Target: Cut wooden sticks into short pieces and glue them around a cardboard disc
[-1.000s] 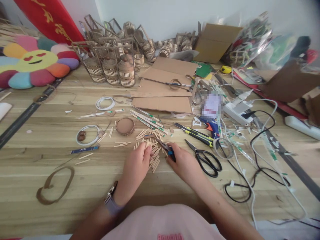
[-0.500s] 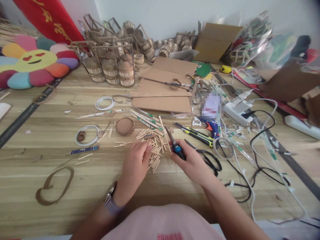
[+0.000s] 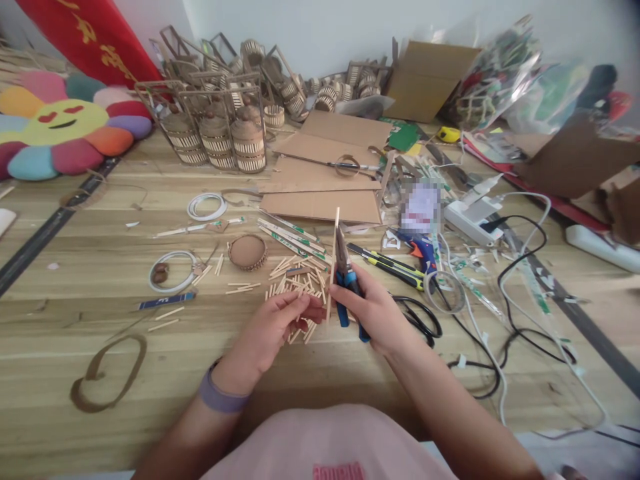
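In my right hand (image 3: 373, 303) are pliers (image 3: 344, 261) with blue-and-black handles, jaws pointing away from me. The same hand holds a long thin wooden stick (image 3: 334, 250) upright beside the jaws. My left hand (image 3: 280, 320) is closed, thumb against curled fingers, its fingertips close to the stick's lower end. Whatever lies in those fingers is hidden. Beneath and beyond it spreads a pile of short cut sticks (image 3: 313, 277). A round brown disc with a beaded-looking rim (image 3: 248, 252) lies just left of the pile.
Black-handled scissors (image 3: 423, 323), a yellow-black cutter knife (image 3: 390, 267) and a blue glue gun (image 3: 425, 252) lie at right, near a power strip (image 3: 475, 217) and tangled cables. Cardboard sheets (image 3: 320, 200) lie beyond the pile. Small bamboo baskets (image 3: 217, 143) stand at the back left.
My left hand has turned, bringing its fingers rightward toward the stick. In my right hand, the pliers and stick have swung more upright, and the blue handles show apart.
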Motion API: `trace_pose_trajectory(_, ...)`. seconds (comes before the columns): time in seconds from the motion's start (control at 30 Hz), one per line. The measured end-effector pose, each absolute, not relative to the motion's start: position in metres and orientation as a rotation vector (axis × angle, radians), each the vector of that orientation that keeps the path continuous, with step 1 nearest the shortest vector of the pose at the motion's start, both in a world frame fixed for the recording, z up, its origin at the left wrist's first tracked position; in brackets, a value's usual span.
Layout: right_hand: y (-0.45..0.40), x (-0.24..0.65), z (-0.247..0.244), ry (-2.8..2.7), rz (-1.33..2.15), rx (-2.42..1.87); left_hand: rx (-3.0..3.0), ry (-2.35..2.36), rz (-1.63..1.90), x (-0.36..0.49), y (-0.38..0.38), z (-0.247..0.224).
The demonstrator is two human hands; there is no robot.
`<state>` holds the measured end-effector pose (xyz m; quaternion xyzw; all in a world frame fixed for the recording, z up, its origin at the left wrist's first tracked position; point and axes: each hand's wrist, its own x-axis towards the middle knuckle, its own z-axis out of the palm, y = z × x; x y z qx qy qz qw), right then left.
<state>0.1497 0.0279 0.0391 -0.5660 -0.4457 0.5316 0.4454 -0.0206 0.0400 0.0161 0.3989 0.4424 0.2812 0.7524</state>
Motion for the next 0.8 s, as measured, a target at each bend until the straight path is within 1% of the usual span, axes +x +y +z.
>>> trace_pose_trajectory(0.17, 0.036, 0.133, 0.039, -0.874, 1.586, -1.241, 0.716, 0.833, 0.562, -0.02, 0.039, 0.015)
trace_pose_trajectory(0.33, 0.034, 0.127, 0.034, -0.775, 1.705, -1.19, 0.69, 0.827, 0.546, -0.018, 0.035, 0.015)
trace_pose_trajectory(0.53, 0.032, 0.123, 0.031, -0.768, 1.614, -1.205, 0.692, 0.842, 0.56, -0.015, 0.034, 0.014)
trace_pose_trajectory(0.8, 0.031, 0.123, 0.028, -0.767, 1.589, -1.218, 0.706, 0.856, 0.556, -0.014, 0.033, 0.01)
